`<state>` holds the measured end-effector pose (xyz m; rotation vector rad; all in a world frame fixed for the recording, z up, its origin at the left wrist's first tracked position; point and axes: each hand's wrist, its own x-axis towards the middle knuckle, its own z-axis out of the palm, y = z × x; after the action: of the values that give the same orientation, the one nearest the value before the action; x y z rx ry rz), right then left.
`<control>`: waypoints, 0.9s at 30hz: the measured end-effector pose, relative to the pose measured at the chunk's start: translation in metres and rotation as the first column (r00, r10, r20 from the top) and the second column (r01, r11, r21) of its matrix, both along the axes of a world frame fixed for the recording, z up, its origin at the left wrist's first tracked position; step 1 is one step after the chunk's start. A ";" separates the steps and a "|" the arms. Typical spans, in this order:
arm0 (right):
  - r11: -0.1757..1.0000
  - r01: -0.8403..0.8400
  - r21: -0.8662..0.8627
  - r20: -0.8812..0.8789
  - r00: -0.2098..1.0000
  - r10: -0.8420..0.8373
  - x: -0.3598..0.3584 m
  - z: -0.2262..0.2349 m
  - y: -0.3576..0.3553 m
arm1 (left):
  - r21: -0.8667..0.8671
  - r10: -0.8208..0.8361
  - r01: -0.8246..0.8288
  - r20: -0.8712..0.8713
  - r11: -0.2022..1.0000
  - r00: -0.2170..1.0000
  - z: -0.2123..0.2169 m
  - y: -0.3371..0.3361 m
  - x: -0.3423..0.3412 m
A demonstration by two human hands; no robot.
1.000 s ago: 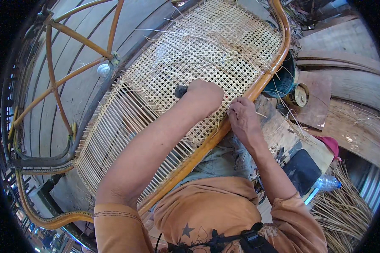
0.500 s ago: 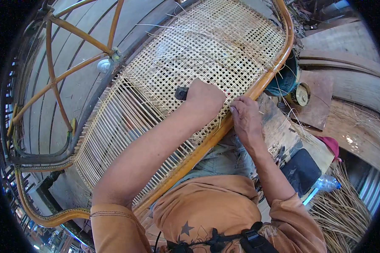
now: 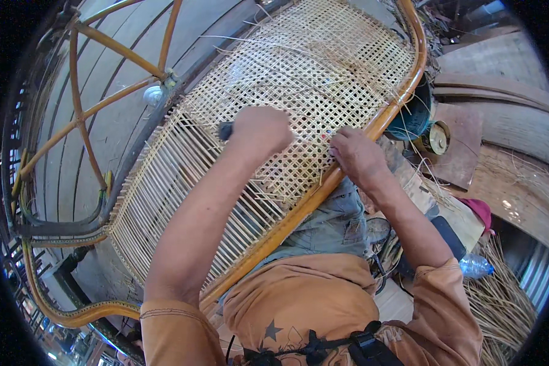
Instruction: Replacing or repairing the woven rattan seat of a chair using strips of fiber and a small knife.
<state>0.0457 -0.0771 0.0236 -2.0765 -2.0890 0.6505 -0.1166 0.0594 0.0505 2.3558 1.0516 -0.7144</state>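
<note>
Across my lap lies a panel of woven cane (image 3: 299,79) in a curved, varnished rattan frame (image 3: 372,128). My left hand (image 3: 262,129) is a fist above the weave; a dark, blunt-ended tool (image 3: 226,130) juts out from its left side, the rest hidden by the fingers. At the near rail, my right hand (image 3: 355,152) has its fingers drawn together over the edge of the weave; what they pinch is not visible. Left of the close weave, bare parallel cane strands (image 3: 171,183) span the frame, and loose strand ends lie over the panel.
A chair-like rattan frame (image 3: 79,116) stands at the left. On the right are a dark bucket (image 3: 412,119), a round tin (image 3: 438,138), wooden boards (image 3: 506,122), a plastic bottle (image 3: 476,266) and a bundle of cane strips (image 3: 500,299).
My left fist has moved left with the dark tool, away from the near rail. The right hand has shifted slightly upward along the rail, its fingers still drawn together.
</note>
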 end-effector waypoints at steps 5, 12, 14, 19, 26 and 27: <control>0.997 -0.025 -0.069 0.021 0.999 0.026 0.004 0.001 0.009 | 0.042 -0.001 0.000 0.034 0.999 0.999 0.004 0.005 -0.022; 0.991 0.132 0.028 -0.364 0.925 -0.113 -0.023 0.014 0.018 | 0.059 0.008 -0.008 0.012 0.998 1.000 0.037 0.002 -0.040; 0.983 0.180 0.037 -0.585 0.801 -0.125 -0.027 0.022 0.023 | 0.072 -0.048 0.043 0.073 0.996 0.996 0.048 0.000 -0.030; 0.957 0.277 -0.081 -0.219 0.932 -0.288 -0.025 0.013 0.003 | -0.071 -0.075 0.077 0.033 0.995 0.997 0.021 -0.017 0.003; 0.945 0.302 -0.127 -0.111 0.942 -0.316 -0.027 0.011 0.005 | 0.008 -0.210 0.211 0.160 0.977 0.965 0.012 -0.016 0.022; 0.945 0.300 -0.128 -0.111 0.943 -0.314 -0.025 0.008 0.004 | -0.024 -0.239 0.244 0.139 0.969 0.961 0.013 -0.014 0.025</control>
<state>0.0207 -0.0736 0.0317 -2.2827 -1.6448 0.8406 -0.0916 0.0452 0.0638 2.4839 0.6929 -0.6438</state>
